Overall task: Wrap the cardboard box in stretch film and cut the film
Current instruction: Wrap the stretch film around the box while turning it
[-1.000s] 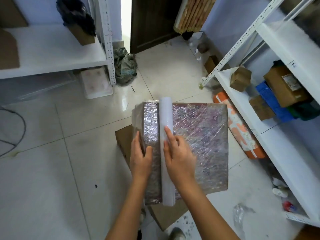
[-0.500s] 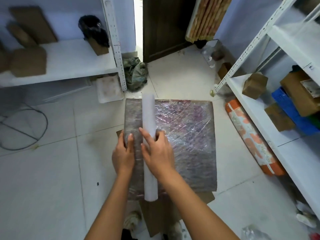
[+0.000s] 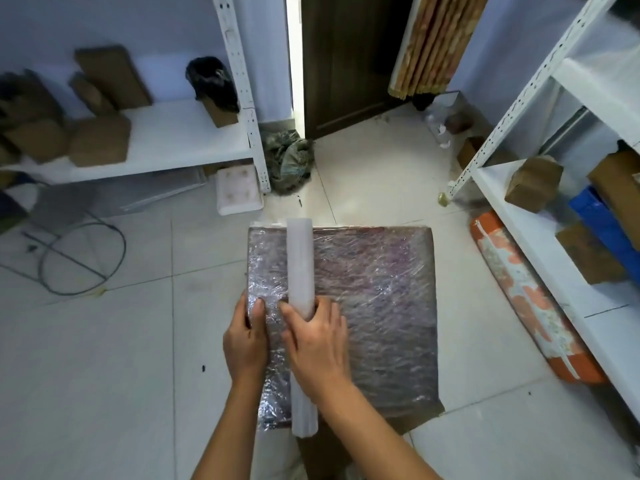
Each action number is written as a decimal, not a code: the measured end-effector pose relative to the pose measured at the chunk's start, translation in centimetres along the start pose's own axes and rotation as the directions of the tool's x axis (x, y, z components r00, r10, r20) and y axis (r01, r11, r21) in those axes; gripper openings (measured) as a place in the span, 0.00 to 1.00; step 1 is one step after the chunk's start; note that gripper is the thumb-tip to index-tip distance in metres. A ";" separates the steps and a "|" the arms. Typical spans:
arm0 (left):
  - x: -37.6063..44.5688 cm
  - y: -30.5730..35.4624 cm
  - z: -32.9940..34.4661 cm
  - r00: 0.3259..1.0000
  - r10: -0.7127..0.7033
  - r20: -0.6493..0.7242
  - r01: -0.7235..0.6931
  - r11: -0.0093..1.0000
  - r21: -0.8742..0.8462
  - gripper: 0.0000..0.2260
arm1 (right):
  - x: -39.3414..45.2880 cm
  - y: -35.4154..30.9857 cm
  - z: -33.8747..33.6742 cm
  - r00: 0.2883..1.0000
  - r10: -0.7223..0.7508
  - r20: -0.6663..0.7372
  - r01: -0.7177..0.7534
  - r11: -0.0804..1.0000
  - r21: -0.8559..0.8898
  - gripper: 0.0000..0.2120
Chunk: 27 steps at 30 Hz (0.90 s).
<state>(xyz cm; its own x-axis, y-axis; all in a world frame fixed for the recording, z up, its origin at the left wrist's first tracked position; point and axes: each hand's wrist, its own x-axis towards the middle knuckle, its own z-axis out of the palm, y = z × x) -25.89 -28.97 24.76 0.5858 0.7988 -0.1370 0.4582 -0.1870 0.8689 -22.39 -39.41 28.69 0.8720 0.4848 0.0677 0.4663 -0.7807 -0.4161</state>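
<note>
Right hand (image 3: pixel 313 337) curled over film roll (image 3: pixel 300 271), left hand (image 3: pixel 246 336) gripping wrapped box (image 3: pixel 374 306) at its left edge; roll may slip, slackening film.

No readable txt, labels, brands or nos. anywhere; the orange-and-white bag (image 3: pixel 530 299) has a print pattern, too blurred to make out.

What we cannot see

Our right hand (image 3: pixel 313 341) hides the roll's (image 3: pixel 300 271) middle; the shelf (image 3: pixel 540 216) is cut off at right.
</note>
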 end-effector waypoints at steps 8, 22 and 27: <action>0.2 -0.2 0.0 1.000 -0.028 0.000 0.028 1.000 -0.005 0.20 | -0.1 1.6 1.4 0.997 -0.069 -0.032 0.065 0.993 -0.094 0.31; -1.0 -2.4 -0.7 0.999 0.034 -0.011 -0.034 0.998 0.054 0.32 | -3.1 3.0 0.9 0.988 -0.046 -0.145 0.036 0.997 -0.074 0.13; -0.5 -2.2 -0.2 1.000 0.030 0.006 -0.031 0.996 0.089 0.34 | -3.5 5.6 0.4 0.973 -0.082 -0.217 0.049 0.987 -0.153 0.14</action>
<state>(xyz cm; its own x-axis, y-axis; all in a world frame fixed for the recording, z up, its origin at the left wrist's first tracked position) -27.33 -28.80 22.99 0.6035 0.7893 -0.1136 0.4979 -0.2617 0.8268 -22.86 -45.30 25.79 0.8422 0.4501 0.2969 0.5259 -0.8071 -0.2684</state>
